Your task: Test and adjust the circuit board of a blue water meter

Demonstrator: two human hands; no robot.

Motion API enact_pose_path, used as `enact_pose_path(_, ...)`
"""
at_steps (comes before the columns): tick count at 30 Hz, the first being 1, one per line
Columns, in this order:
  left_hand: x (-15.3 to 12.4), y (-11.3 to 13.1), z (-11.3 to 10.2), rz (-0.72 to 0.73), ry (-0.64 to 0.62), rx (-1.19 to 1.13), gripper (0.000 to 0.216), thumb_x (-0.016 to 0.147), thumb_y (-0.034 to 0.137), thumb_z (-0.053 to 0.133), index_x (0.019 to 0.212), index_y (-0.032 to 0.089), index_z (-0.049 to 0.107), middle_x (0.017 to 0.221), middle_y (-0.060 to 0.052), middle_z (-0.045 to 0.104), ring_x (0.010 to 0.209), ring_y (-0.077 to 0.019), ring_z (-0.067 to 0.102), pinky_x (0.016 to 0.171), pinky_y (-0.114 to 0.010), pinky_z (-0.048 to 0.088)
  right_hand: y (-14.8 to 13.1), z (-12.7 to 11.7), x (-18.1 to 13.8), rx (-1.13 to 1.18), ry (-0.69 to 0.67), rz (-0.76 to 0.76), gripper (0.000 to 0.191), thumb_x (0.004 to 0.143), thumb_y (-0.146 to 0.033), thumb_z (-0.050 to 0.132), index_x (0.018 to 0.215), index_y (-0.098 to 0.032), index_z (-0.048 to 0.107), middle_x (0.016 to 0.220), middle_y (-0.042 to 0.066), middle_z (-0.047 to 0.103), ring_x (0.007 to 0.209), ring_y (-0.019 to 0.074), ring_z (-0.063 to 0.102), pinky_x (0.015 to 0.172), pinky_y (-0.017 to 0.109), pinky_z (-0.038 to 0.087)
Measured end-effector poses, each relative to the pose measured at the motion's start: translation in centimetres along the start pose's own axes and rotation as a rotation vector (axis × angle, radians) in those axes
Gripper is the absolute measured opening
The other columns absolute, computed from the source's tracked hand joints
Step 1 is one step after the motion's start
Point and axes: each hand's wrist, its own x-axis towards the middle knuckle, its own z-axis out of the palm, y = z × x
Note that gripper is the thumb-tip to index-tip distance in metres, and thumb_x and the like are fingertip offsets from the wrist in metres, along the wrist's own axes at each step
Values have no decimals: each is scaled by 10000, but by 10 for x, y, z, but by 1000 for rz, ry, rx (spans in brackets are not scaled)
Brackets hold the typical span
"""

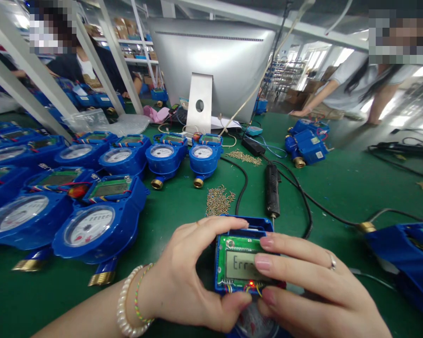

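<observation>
Both hands held a blue meter module (242, 263) low over the green bench (338, 188), its circuit board and small display facing up and a red light glowing at the board's lower edge. The left hand (193, 277) gripped the module's left side, fingers (225, 224) curled over the top edge and thumb under the bottom. The right hand (303, 286) closed on its right side, with two fingertips lying across the display and hiding part of the reading. To handle this well, I judged those fingertips should slide off the screen toward the blue rim, so the characters could be read whole, and the thumbs should keep clear of the coloured wires at the lower edge. Just beyond the module lay a black electric screwdriver (272, 188) with its cord, and beside that a heap of small screws (218, 201). Left of the module stood rows of finished blue water meters (91, 225) with brass fittings. Farther behind the module rose the back of a monitor (211, 65), and other people worked at the bench's far side.
</observation>
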Motion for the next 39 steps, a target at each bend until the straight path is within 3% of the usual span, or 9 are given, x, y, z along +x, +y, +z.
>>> enact_pose_path(9,0,-3,1,-16,6,-15,698,605,433,778,1214,197,530,1111,-32,693,934,-196,691,824,-244,555,-3,-6,9,-28,-13,-5,109,843,-141,631,792,-200,706,875,4,743,1031,143,656,882,255,585)
enact_pose_path(14,0,-3,0,5,14,6,687,629,444,769,1219,194,520,1107,-42,697,925,-203,695,803,-254,563,-3,-5,4,-42,-19,0,99,840,-152,641,837,-218,715,910,-22,739,1019,149,661,899,303,586)
enact_pose_path(29,1,-3,-1,1,-9,7,718,632,560,794,1206,213,538,1083,-29,709,905,-189,701,776,-238,555,1,-7,-9,-60,-143,-26,195,836,-185,654,1016,-242,703,1107,-12,697,1199,171,557,999,333,529)
enact_pose_path(39,1,-1,0,-20,-20,-8,729,571,351,794,1226,198,513,1132,2,685,982,-150,673,895,-178,508,-9,-4,-5,-98,-109,38,152,850,-186,641,951,-262,726,1125,-48,689,1135,130,591,1005,264,508)
